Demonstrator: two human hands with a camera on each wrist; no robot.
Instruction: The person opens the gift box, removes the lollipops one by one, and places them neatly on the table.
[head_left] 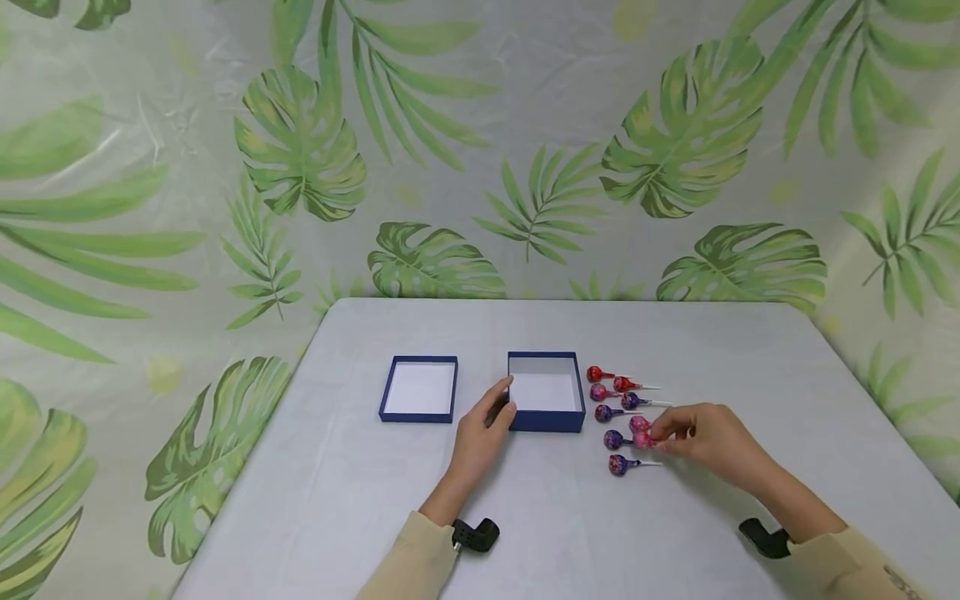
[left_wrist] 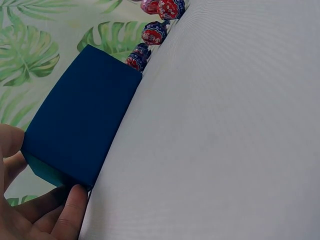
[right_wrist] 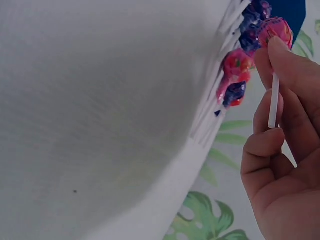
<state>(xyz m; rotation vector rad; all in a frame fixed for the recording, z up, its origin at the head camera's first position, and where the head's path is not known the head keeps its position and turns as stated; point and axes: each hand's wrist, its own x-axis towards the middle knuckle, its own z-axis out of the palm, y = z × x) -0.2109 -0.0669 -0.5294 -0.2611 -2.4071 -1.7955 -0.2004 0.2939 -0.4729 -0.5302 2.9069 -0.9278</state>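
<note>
My right hand (head_left: 708,442) pinches a pink-wrapped lollipop (right_wrist: 276,31) between thumb and fingertips, its white stick pointing back toward the palm in the right wrist view. Another pink lollipop (right_wrist: 237,64) shows close by among the rest. At the left wall of an open dark blue box (head_left: 546,422), my left hand (head_left: 480,429) rests its fingers and thumb against the side. The box has a white inside and stands upright on the table. Right of it lie several lollipops, among them a red one (head_left: 595,373) and a purple one (head_left: 617,465), sticks pointing right.
A shallow blue-edged lid (head_left: 417,418) with a white inside lies left of the box. The white table (head_left: 315,500) ends at a back edge in front of a leaf-patterned cloth (head_left: 540,108).
</note>
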